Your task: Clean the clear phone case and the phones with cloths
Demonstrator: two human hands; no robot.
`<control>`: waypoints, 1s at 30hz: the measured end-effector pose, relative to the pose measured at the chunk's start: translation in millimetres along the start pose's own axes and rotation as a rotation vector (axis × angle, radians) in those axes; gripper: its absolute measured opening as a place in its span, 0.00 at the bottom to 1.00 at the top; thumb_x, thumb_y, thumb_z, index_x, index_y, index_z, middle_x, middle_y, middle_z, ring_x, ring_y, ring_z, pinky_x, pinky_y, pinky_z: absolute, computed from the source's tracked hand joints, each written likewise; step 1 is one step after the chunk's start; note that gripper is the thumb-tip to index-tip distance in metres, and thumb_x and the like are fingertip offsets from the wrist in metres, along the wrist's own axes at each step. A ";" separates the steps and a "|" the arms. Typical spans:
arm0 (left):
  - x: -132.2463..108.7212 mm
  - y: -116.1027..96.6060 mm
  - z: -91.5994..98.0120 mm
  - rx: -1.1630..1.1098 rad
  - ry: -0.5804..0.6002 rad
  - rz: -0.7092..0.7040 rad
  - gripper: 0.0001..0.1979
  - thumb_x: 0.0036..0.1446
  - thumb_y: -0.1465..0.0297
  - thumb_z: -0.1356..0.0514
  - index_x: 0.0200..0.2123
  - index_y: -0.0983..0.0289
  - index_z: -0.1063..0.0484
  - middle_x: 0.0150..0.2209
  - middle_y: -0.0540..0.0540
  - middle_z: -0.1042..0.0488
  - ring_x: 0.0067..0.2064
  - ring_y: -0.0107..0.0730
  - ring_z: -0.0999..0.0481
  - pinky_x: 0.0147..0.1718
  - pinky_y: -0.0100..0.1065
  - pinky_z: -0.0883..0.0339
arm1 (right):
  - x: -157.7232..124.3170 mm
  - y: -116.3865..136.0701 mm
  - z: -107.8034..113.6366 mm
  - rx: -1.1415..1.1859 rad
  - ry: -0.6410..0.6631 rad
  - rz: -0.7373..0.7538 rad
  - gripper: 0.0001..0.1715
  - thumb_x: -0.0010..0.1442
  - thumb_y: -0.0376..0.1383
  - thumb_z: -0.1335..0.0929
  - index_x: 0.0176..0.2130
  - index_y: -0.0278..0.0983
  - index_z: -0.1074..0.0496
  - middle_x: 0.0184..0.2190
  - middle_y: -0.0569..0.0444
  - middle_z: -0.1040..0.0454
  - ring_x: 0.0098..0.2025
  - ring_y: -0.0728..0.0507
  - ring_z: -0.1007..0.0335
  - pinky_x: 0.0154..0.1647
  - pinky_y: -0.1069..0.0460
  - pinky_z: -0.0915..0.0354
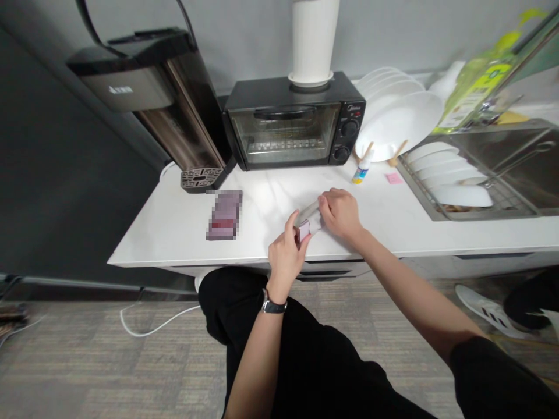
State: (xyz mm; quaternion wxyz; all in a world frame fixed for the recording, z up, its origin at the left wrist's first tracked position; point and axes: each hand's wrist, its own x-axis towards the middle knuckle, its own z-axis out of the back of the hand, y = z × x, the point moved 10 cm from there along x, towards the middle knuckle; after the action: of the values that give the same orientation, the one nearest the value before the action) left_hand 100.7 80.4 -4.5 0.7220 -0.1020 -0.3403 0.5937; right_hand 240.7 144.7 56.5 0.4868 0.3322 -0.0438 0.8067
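Over the front edge of the white counter [174,247], my left hand [286,250] grips a small pale-pink block-like piece [304,230] between thumb and fingers. Its exact kind I cannot make out. A clear, thin plastic wrapper [311,214] stretches from this piece toward my right hand [343,212], whose curled fingers and thumb pinch its far end. On the counter to the left lies a flat purplish rectangular thing [225,215], blurred out by pixels. Beyond my right hand stands a small white bottle with a blue label and yellow base [361,170], with a pink paper square [393,178] beside it.
A black toaster oven [283,125] with a white pot [314,41] on top stands at the back. Left of it is a drink dispenser [174,110]. White plates [397,116] stand racked at right, near a sink [425,201] with more dishes. Another person's shoe [489,308] shows at lower right.
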 end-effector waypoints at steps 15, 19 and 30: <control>-0.7 1.6 -0.1 0.007 -0.007 -0.004 0.36 0.70 0.61 0.36 0.75 0.60 0.45 0.43 0.54 0.15 0.39 0.38 0.15 0.38 0.33 0.25 | -2.4 14.9 1.0 -0.031 0.011 0.026 0.28 0.76 0.37 0.44 0.25 0.41 0.33 0.23 0.50 0.27 0.31 0.40 0.35 0.41 0.42 0.45; -1.7 0.9 0.1 -0.010 0.008 -0.024 0.37 0.69 0.72 0.40 0.76 0.59 0.48 0.52 0.58 0.16 0.44 0.39 0.14 0.42 0.34 0.24 | -14.4 65.1 -5.6 0.055 0.080 0.249 0.27 0.77 0.39 0.44 0.33 0.38 0.26 0.30 0.50 0.22 0.34 0.41 0.32 0.42 0.43 0.45; 0.7 0.7 -0.3 -0.005 0.032 0.006 0.36 0.70 0.66 0.37 0.76 0.57 0.47 0.50 0.57 0.15 0.44 0.40 0.14 0.41 0.34 0.24 | -10.7 35.7 -1.8 0.000 0.043 0.142 0.31 0.78 0.39 0.46 0.30 0.38 0.27 0.27 0.48 0.23 0.32 0.40 0.34 0.42 0.43 0.44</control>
State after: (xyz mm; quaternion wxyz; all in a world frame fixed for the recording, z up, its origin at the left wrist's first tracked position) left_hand 100.3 81.4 -4.9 0.7253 -0.1141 -0.3300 0.5933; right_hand 214.0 118.7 58.0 0.4293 0.3108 -0.0569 0.8461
